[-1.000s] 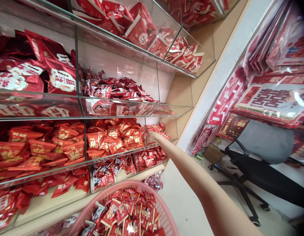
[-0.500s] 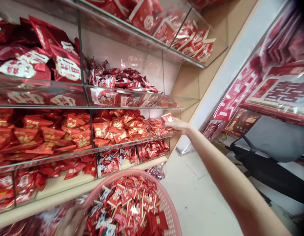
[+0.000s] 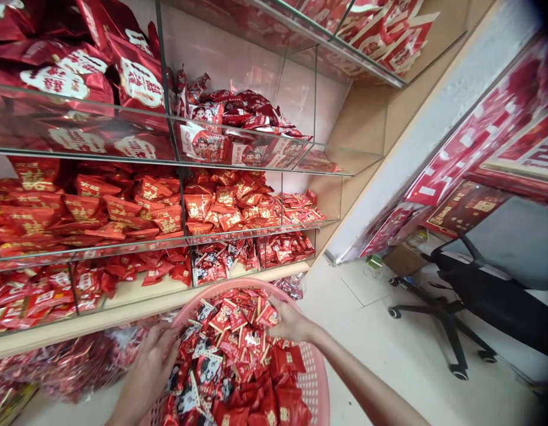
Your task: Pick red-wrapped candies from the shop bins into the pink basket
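Observation:
A pink perforated basket (image 3: 317,378) full of small red packets stands at the bottom centre. Over its back right part, my right hand (image 3: 288,319) is closed on a red packet (image 3: 267,313), just above the heap. My left hand (image 3: 155,361) lies at the basket's left rim with its fingers somewhat apart, holding no packet that I can see. Black-and-white patterned packets (image 3: 208,368) lie in the basket's left half, and plain red ones with gold print (image 3: 288,362) at its lower right.
Behind the basket rise shelves (image 3: 256,272) with glass dividers and red packets. Plastic-wrapped red bags (image 3: 74,361) lie under them at left. On the right are a black wheeled chair (image 3: 491,296) and red wall goods (image 3: 451,160).
My right hand has come down from the small shelf compartment to the basket with a packet. My left hand is sharper in view at the rim. The view has tilted downward.

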Tool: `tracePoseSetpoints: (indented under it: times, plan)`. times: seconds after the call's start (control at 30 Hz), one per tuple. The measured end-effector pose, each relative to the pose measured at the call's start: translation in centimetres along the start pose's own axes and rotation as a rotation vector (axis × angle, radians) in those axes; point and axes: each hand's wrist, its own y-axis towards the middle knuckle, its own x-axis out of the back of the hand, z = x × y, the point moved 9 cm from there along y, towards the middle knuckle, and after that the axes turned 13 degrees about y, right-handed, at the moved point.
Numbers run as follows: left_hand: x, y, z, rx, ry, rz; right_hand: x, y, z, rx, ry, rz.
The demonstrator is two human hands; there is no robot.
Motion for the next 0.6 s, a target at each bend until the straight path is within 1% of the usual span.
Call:
tracePoseSetpoints:
  times: [0.07,0.17,0.23,0.3,0.37,0.4,0.43,0.47,0.5,0.53,0.57,0.6]
  plan:
    - [0.0,-0.1,0.0,0.008,-0.002,0.006,-2.2,1.1,-0.7,0.007,-0.108,0.020]
    - [-0.3,-0.4,0.3,0.036,0.009,0.003,-3.8,2.3,-1.1,-0.001,-0.259,-0.007]
    - [-0.6,-0.5,0.6,0.045,0.012,-0.008,-4.1,2.7,-1.1,0.010,-0.298,-0.051]
    - [-0.6,-0.5,0.6,0.036,-0.008,-0.012,-3.9,2.6,-1.1,0.021,-0.273,-0.097]
    - [0.2,-0.3,0.4,0.035,-0.078,-0.013,-3.4,2.1,-1.2,0.037,-0.207,-0.128]
    - [1.0,0.0,0.4,0.072,-0.133,-0.031,-3.1,1.8,-1.1,0.053,-0.173,-0.139]
    - [2.3,0.2,0.5,0.132,-0.198,-0.081,-2.6,1.5,-1.0,0.073,-0.144,-0.149]
    - [3.9,0.3,1.2,0.255,-0.277,-0.167,-2.0,1.1,-0.9,0.092,-0.124,-0.169]
    - [5.8,0.1,1.9,0.383,-0.332,-0.297,-1.2,0.8,-0.8,0.109,-0.116,-0.193]
    - [7.9,-0.1,2.0,0.434,-0.377,-0.464,-0.4,0.5,-0.8,0.118,-0.117,-0.222]
    - [9.2,-0.1,1.7,0.429,-0.397,-0.550,0.4,0.2,-0.9,0.117,-0.128,-0.255]
    - [9.7,0.5,0.9,0.385,-0.391,-0.534,1.3,-0.1,-1.1,0.106,-0.145,-0.289]
